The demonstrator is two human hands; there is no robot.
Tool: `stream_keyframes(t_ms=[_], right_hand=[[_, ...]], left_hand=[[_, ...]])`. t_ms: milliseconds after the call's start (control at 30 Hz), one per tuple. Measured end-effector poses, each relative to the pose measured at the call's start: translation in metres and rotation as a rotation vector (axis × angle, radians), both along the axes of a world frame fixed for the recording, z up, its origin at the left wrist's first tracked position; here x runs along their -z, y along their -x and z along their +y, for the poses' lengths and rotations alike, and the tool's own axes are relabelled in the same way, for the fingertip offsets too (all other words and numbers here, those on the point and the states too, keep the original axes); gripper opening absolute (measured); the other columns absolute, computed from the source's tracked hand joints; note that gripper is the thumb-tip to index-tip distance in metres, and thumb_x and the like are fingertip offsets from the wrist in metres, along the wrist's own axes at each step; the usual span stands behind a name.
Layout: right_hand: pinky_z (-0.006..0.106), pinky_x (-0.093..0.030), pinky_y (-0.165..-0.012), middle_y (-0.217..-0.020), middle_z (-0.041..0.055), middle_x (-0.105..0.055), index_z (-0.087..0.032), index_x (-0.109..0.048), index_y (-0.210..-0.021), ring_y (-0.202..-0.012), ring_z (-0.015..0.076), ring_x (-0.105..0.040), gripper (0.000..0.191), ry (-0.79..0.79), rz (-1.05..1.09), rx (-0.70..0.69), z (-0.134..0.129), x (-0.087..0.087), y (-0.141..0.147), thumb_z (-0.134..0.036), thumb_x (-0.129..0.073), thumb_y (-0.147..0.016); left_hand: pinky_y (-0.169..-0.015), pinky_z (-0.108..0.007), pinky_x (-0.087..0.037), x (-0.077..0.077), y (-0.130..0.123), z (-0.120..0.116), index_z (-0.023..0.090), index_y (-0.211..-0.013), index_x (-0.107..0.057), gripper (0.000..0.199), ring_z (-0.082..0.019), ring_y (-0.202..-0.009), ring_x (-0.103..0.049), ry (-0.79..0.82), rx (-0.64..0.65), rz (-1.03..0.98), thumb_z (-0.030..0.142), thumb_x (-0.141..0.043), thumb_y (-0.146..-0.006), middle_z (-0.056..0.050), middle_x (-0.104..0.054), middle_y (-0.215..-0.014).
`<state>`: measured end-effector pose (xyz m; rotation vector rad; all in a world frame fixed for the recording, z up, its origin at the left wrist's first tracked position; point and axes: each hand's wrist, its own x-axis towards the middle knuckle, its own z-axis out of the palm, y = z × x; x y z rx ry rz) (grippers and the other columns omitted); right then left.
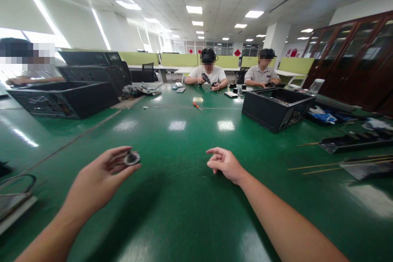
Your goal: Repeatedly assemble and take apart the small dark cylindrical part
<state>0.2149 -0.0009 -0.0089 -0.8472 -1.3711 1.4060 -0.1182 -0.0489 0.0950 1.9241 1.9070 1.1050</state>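
Observation:
My left hand (101, 178) is raised over the green table (172, 221), its thumb and fingers closed around a small round dark part (132, 158) with a pale rim. To the right, my right hand (225, 164) hovers above the table with its fingers curled and the index finger partly extended. Whether anything small sits between its thumb and fingers cannot be made out. Beyond both hands, an orange screwdriver (197, 106) lies on the table.
Black computer cases stand at the left (95, 100) and right (273, 112). Thin rods (325, 169) and metal trays lie at the right edge. Across the table a person (215, 74) holds a dark tool; others sit at right and far left.

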Motion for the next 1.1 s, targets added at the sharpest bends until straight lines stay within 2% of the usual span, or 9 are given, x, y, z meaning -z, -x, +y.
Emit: stream_keyframes(t_ms=[67,167,267,367,467,633,800,1100], right_hand=[[0.022,-0.039,-0.051,-0.071,-0.0031,-0.061,-0.017,-0.06,-0.11,-0.051,0.0079,-0.05,0.043,-0.112,-0.126,0.036,-0.004,0.001,0.003,-0.025,-0.076,-0.072],[0.022,-0.04,-0.053,-0.084,-0.0012,-0.063,-0.02,-0.056,-0.119,-0.053,0.0071,-0.051,0.051,-0.269,-0.301,0.074,-0.01,0.001,0.004,-0.023,-0.076,-0.072],[0.023,-0.044,-0.057,-0.097,0.0003,-0.064,-0.024,-0.05,-0.128,-0.055,0.0068,-0.053,0.064,-0.371,-0.429,0.113,-0.013,-0.001,0.005,-0.025,-0.078,-0.071],[0.026,-0.047,-0.063,-0.104,0.0014,-0.064,-0.027,-0.048,-0.13,-0.057,0.0078,-0.055,0.067,-0.437,-0.514,0.156,-0.014,-0.003,0.005,-0.028,-0.078,-0.071],[0.027,-0.048,-0.065,-0.104,0.0015,-0.065,-0.027,-0.055,-0.123,-0.06,0.0097,-0.056,0.058,-0.503,-0.579,0.166,-0.016,-0.005,0.007,-0.028,-0.079,-0.071],[0.029,-0.048,-0.068,-0.094,0.0019,-0.067,-0.025,-0.065,-0.11,-0.066,0.0141,-0.058,0.04,-0.576,-0.651,0.133,-0.02,-0.008,0.008,-0.027,-0.079,-0.072],[0.033,-0.048,-0.079,-0.094,0.004,-0.068,-0.024,-0.065,-0.113,-0.085,0.0206,-0.064,0.042,-0.621,-0.649,0.139,-0.022,-0.01,0.009,-0.029,-0.078,-0.073],[0.034,-0.049,-0.079,-0.092,0.0062,-0.069,-0.022,-0.068,-0.103,-0.083,0.0212,-0.064,0.029,-0.667,-0.612,0.109,-0.026,-0.011,0.008,-0.024,-0.074,-0.075]], left_hand=[[-0.091,-0.039,-0.056,0.005,-0.036,0.011,0.02,-0.109,-0.062,0.061,-0.024,-0.09,-0.07,0.078,0.17,-0.034,0.065,-0.069,-0.068,-0.005,-0.073,-0.1],[-0.081,-0.036,-0.056,0.024,-0.085,0.019,0.021,-0.106,-0.064,0.039,-0.023,-0.088,-0.067,0.086,0.356,-0.004,0.045,-0.066,-0.077,-0.005,-0.071,-0.102],[-0.083,-0.036,-0.054,0.051,-0.108,0.023,0.021,-0.107,-0.064,0.03,-0.023,-0.092,-0.065,0.039,0.462,0.027,0.035,-0.064,-0.081,-0.006,-0.069,-0.103],[-0.088,-0.035,-0.052,0.072,-0.11,0.024,0.022,-0.109,-0.064,0.025,-0.021,-0.095,-0.063,-0.029,0.577,0.046,0.029,-0.062,-0.085,-0.006,-0.067,-0.103],[-0.09,-0.033,-0.051,0.08,-0.104,0.025,0.022,-0.11,-0.063,0.023,-0.019,-0.1,-0.061,-0.095,0.665,0.041,0.023,-0.059,-0.088,-0.006,-0.064,-0.108],[-0.085,-0.031,-0.051,0.081,-0.102,0.024,0.022,-0.108,-0.062,0.022,-0.018,-0.095,-0.061,-0.133,0.616,0.021,0.022,-0.063,-0.086,-0.004,-0.065,-0.102],[-0.08,-0.028,-0.051,0.083,-0.106,0.021,0.023,-0.103,-0.062,0.02,-0.016,-0.089,-0.062,-0.127,0.589,0.001,0.019,-0.064,-0.083,-0.002,-0.065,-0.097],[-0.088,-0.031,-0.051,0.08,-0.109,0.016,0.021,-0.104,-0.063,0.017,-0.018,-0.097,-0.061,-0.187,0.651,-0.025,0.019,-0.062,-0.087,-0.006,-0.065,-0.103]])
